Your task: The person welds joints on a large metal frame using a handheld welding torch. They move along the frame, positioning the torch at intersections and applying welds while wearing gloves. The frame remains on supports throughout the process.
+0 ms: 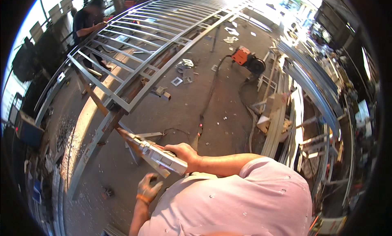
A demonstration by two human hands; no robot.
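Observation:
My right hand (184, 152), bare, is closed round a silvery, long, block-shaped tool (165, 158) with dark slots along its upper side. The tool lies slantwise in front of my body, its far end close to the rusty brown support beam (110, 121) under the frame's near corner. I cannot make out its exact kind. Lower and to the left, my left hand (149, 188) wears a light work glove with an orange cuff. Its fingers are loosely curled and apart, with nothing visible in them. A large ladder-like frame of silver metal tubes (134, 95) stretches away beyond my hands.
Another person (87, 21) stands at the frame's far left side, a hand on it. An orange machine (241, 55) with a dark reel and hoses sits on the floor. Metal offcuts (177, 81) lie scattered near the frame. Long profiles (281, 125) are stacked at right.

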